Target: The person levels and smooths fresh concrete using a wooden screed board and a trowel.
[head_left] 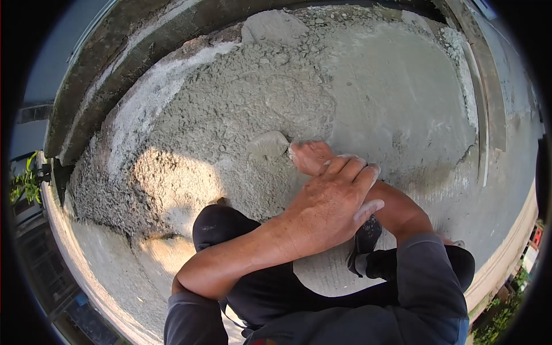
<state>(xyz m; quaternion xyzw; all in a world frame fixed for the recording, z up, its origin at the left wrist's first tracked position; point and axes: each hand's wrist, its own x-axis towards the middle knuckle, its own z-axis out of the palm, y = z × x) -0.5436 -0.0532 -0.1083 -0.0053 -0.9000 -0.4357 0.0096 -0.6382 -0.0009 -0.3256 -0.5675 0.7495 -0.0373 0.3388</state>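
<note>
My right hand (311, 157) is closed low over the wet cement (270, 86). At its fingers lies a small grey, cement-coated trowel (268, 144), its flat blade pointing left on the cement. The handle is hidden in the hand. My left hand (339, 192) crosses over and rests on my right wrist. Its fingers are bent a little and the thumb stands apart, with nothing held. Pale cement coats the fingertips and thumb of the left hand.
Smoothed cement (397, 86) spreads to the upper right, while the left part is rough and lumpy. A curved concrete edge (138, 52) borders the far left. A board (486, 92) runs along the right. My knee (221, 224) and shoe (365, 241) are close below my hands.
</note>
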